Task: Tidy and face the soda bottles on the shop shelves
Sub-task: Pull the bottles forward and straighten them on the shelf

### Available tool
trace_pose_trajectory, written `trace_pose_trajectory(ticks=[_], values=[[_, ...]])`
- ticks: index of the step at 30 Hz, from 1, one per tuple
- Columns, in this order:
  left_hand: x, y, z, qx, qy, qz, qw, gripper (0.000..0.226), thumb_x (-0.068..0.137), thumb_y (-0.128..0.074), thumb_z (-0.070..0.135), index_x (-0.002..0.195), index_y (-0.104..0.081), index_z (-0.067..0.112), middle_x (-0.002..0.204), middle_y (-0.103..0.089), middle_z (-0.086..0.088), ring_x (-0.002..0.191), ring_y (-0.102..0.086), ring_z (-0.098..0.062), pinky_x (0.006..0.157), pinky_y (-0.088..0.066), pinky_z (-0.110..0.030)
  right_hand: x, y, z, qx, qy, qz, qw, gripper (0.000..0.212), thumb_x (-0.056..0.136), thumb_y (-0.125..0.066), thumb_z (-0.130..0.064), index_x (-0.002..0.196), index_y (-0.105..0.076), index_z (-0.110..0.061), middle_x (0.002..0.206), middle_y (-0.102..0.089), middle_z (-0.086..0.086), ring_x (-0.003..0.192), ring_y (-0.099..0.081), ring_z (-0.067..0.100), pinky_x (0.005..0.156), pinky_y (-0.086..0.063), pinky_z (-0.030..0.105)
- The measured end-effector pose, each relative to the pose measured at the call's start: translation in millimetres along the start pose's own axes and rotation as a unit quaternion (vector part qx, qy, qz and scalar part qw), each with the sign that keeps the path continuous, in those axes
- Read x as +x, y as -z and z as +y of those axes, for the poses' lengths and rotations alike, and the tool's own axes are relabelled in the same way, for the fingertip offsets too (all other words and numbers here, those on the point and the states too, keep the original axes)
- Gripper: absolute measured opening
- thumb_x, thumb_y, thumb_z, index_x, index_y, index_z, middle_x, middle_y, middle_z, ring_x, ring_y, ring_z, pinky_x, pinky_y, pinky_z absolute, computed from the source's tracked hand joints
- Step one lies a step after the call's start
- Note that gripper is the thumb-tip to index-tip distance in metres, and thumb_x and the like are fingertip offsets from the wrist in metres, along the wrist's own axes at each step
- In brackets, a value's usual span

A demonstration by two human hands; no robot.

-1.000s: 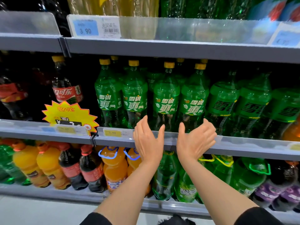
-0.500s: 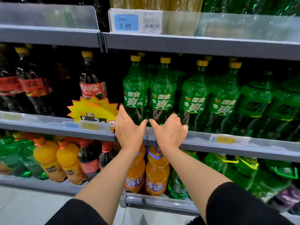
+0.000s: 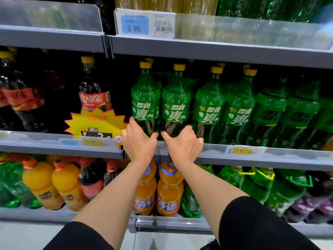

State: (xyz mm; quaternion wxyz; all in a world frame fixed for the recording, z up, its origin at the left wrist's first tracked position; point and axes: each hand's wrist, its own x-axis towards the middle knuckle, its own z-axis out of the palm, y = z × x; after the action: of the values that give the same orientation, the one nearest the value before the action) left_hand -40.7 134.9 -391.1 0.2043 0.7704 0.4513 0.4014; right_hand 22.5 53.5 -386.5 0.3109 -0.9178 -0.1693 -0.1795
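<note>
Mid-frame, my left hand point(image 3: 138, 141) grips one green soda bottle point(image 3: 145, 103); my right hand point(image 3: 183, 143) grips its neighbour bottle point(image 3: 176, 105), middle shelf point(image 3: 252, 157).

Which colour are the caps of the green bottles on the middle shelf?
Yellow caps, seen best in the head view.

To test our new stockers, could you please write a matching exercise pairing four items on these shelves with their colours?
Items:
1. price tag reading 3.90
2. starburst promo sign
3. cola bottle label
4. bottle at the left hand

Colours:
A. green
B. red
C. blue
D. yellow

Pairs: 1-C, 2-D, 3-B, 4-A. The left hand reaches that bottle's base; its fingers are hidden.
</note>
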Motion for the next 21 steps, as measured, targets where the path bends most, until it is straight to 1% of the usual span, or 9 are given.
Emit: trace_pose_trajectory(ticks=[5,10,13,17,21], values=[[3.6,4.2,-0.4,0.008,-0.009,-0.017,1.0,0.094,0.079,-0.076,0.041,0.148,-0.026,0.002,0.135,-0.052,-0.013,0.128,-0.041,-0.031,0.092,-0.043,-0.041,2.4,7.3,1.1,0.017,-0.007,-0.013,1.0,0.063,0.072,-0.063,-0.07,0.092,-0.054,-0.011,0.085,-0.069,0.004,0.083,-0.064,0.026,0.088,-0.039,0.037],[4.9,6.2,-0.3,0.018,-0.019,-0.022,0.999,0.094,0.079,-0.075,0.043,0.148,-0.026,0.001,0.132,-0.055,-0.013,0.125,-0.043,-0.031,0.091,-0.043,-0.04,1.7,9.2,2.7,0.01,0.011,0.001,1.0,0.066,0.07,-0.063,-0.072,0.094,-0.057,-0.01,0.089,-0.068,0.005,0.091,-0.063,0.026,0.083,-0.042,0.036],[1.7,5.5,-0.3,0.015,-0.022,-0.015,1.0,0.094,0.079,-0.075,0.042,0.147,-0.026,-0.001,0.13,-0.055,-0.015,0.124,-0.044,-0.032,0.093,-0.042,-0.041,0.7,8.0,3.2,0.009,0.015,0.003,1.0,0.066,0.071,-0.063,-0.072,0.094,-0.057,-0.01,0.088,-0.068,0.004,0.09,-0.063,0.024,0.082,-0.041,0.035],[-7.1,0.3,-2.3,0.017,-0.04,0.005,0.999,0.092,0.082,-0.073,0.039,0.147,-0.024,-0.004,0.133,-0.052,-0.018,0.122,-0.045,-0.034,0.098,-0.04,-0.041,-1.8,3.2,4.7,0.02,0.017,0.024,0.999,0.066,0.07,-0.064,-0.072,0.089,-0.057,-0.009,0.081,-0.068,0.004,0.082,-0.064,0.024,0.082,-0.041,0.035],[-17.8,-6.4,0.7,0.013,-0.043,0.028,0.999,0.086,0.086,-0.07,0.031,0.147,-0.022,-0.005,0.141,-0.045,-0.02,0.127,-0.046,-0.036,0.102,-0.037,-0.043,-5.4,3.4,9.0,0.033,0.05,0.006,0.998,0.058,0.077,-0.062,-0.066,0.09,-0.054,-0.01,0.083,-0.066,0.004,0.082,-0.063,0.023,0.084,-0.04,0.035]])
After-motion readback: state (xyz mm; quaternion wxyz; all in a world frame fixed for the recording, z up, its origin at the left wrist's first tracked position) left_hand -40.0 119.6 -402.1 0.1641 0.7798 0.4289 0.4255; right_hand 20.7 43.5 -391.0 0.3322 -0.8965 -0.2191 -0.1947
